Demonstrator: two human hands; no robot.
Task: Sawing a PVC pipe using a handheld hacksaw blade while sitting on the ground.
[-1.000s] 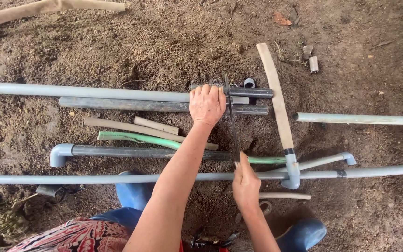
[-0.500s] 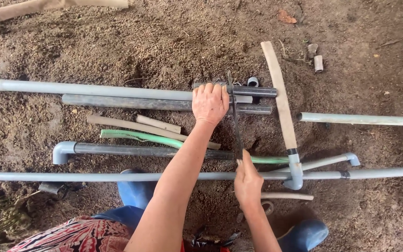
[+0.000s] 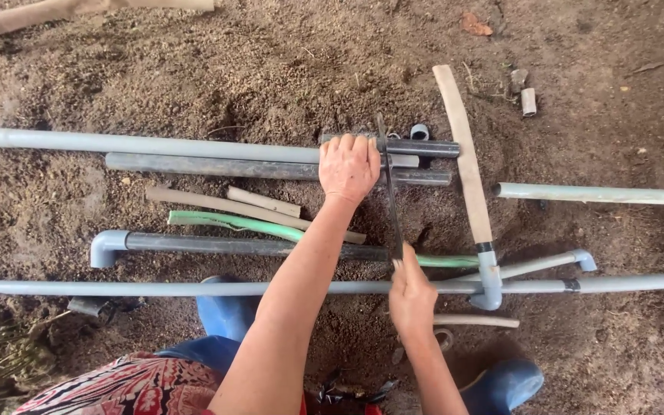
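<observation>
My left hand (image 3: 350,165) presses down on a bundle of grey pipes (image 3: 217,166) lying on the dirt, fingers wrapped over the top pipe. My right hand (image 3: 411,296) is closed on the near end of a thin dark saw blade (image 3: 390,192). The blade runs away from me and crosses the pipes just right of my left hand. The short dark pipe ends (image 3: 424,148) stick out to the right of the blade.
A long thin grey pipe (image 3: 155,287) runs across in front of me. An elbow-ended pipe (image 3: 194,244), a green hose (image 3: 232,223), wooden sticks (image 3: 263,202) and a wooden-handled tool (image 3: 466,161) lie around. Another pipe (image 3: 601,194) lies at the right. Blue boots (image 3: 501,384) stand below.
The saw blade has shifted along its length across the pipes while my right hand moved slightly. My left hand stays pressed on the pipes.
</observation>
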